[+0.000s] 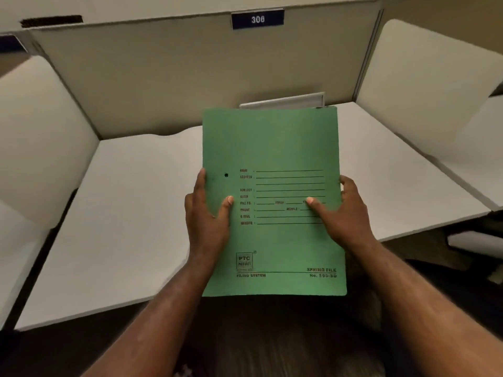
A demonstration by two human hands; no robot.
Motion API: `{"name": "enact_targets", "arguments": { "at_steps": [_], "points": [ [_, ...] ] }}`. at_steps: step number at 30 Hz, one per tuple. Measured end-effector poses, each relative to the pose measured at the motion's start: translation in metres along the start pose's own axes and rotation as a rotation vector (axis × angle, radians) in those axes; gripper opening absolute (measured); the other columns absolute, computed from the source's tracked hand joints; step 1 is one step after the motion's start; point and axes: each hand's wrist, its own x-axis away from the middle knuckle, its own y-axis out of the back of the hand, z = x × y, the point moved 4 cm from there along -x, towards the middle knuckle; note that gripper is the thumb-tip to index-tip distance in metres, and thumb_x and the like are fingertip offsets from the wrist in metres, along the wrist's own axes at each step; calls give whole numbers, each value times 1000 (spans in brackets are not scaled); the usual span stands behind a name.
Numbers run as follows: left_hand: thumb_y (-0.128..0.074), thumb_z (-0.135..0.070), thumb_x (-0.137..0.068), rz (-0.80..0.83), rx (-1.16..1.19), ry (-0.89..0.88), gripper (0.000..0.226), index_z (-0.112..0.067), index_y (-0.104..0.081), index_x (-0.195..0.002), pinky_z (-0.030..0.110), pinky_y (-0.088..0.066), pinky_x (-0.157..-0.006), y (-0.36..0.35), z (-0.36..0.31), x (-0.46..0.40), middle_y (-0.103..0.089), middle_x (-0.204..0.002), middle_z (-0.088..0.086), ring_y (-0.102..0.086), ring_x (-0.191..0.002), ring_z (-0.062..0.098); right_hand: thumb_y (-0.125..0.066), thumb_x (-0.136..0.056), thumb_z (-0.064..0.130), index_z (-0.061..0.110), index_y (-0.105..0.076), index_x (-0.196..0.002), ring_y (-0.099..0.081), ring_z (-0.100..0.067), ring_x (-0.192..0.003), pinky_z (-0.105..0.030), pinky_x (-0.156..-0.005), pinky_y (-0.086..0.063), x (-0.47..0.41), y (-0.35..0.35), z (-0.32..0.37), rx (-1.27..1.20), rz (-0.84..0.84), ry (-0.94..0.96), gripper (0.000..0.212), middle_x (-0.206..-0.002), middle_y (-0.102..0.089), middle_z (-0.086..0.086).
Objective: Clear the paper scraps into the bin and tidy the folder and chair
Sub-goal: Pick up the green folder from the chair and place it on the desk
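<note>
the green folder [272, 148] is held up in front of the person, above the near part of the white desk [122, 213], with its lower edge hanging past the desk's front edge. it is a flat rectangle of matte card with slightly rounded corners. its long axis runs away from the person toward the back partition, and the top edge points at the partition while the bottom edge points at the person. the printed cover faces the camera and reads the right way up: ruled lines for name, address and subject in the middle, a boxed logo at lower left, "spring file" at lower right. a small dark punched hole sits near the left edge.

the left hand [206, 213] grips the folder's left edge, thumb laid flat on the cover and the other fingers curled behind, out of sight. the right hand [343, 213] grips the right edge the same way, thumb pressed on the printed lines and fingers wrapped round the back.

the desk top is smooth and plain, with a curved cut-out along its far left edge. beige partition panels [163, 77] with rounded corners wall it in on three sides. a dark blue label [257, 19] reading 306 sits on top of the back panel. a pale flat strip [283, 100] shows just behind the folder's top edge.
</note>
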Motion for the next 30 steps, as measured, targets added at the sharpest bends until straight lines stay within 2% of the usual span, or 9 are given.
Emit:
{"name": "enact_targets", "arguments": {
  "at_steps": [5, 13, 15, 18, 20, 22, 25, 28, 30],
  "points": [
    [-64, -22, -90, -69, -36, 8, 73, -34, -23, -150, 17, -35, -86, 11, 6, -47, -41, -117, -3, -46, -99, 5, -75, -80, 33, 24, -42, -134, -60, -13, -95, -31, -89, -48, -45, -35, 28, -51, -12, 60, 63, -110, -61, 8],
    [-65, -25, -89, -80, -128, 128, 74, -28, -23, -150, 18, -33, -90, -3, 30, -119, -36, -117, -1, -43, -100, 8, -74, -82, 27, 21, -42, -132, -59, -16, -91, -31, -84, -47, -127, -89, 40, -22, 94, 75, 60, -102, -60, 4],
    [-64, -26, -89, -65, -164, 159, 73, -28, -24, -150, 18, -33, -90, -8, 42, -135, -37, -117, 1, -42, -99, 9, -74, -81, 24, 21, -41, -133, -60, -20, -93, -35, -87, -48, -143, -106, 36, -5, 109, 69, 62, -103, -61, 2],
    [-65, -28, -89, -31, -206, 220, 73, -26, -25, -150, 21, -35, -91, -15, 68, -158, -39, -121, 5, -43, -101, 12, -75, -79, 22, 19, -41, -133, -58, -25, -103, -39, -92, -47, -165, -139, 26, 30, 132, 51, 64, -115, -61, -7],
    [-67, -33, -87, 1, -254, 259, 75, -26, -27, -150, 23, -37, -89, -20, 88, -174, -40, -124, 5, -47, -104, 14, -76, -78, 21, 14, -44, -133, -55, -27, -109, -36, -93, -45, -179, -162, 19, 69, 143, 38, 64, -122, -58, -11],
    [-67, -39, -85, 38, -350, 273, 75, -27, -29, -149, 28, -43, -90, -25, 108, -190, -41, -128, 5, -50, -112, 18, -75, -79, 19, 11, -48, -130, -53, -22, -104, -28, -88, -40, -192, -185, 13, 117, 174, 21, 59, -122, -57, -13],
    [-67, -47, -81, 115, -478, 309, 77, -26, -32, -147, 38, -43, -100, -34, 142, -216, -40, -135, 8, -44, -125, 25, -74, -78, 18, 11, -51, -125, -52, -20, -102, -24, -83, -36, -211, -222, 4, 197, 256, 27, 53, -119, -58, -11],
    [-66, -51, -80, 199, -548, 359, 78, -26, -34, -146, 43, -41, -104, -48, 177, -241, -39, -140, 10, -37, -129, 28, -74, -79, 21, 9, -45, -136, -50, -27, -119, -30, -97, -38, -233, -262, -8, 260, 343, -13, 65, -130, -54, -12],
    [-65, -53, -80, 248, -555, 369, 78, -27, -33, -146, 44, -40, -104, -59, 200, -254, -37, -143, 9, -36, -129, 28, -75, -79, 25, 7, -38, -143, -44, -28, -128, -34, -108, -33, -249, -288, -16, 308, 382, -44, 75, -139, -48, -14]
  ]
}}
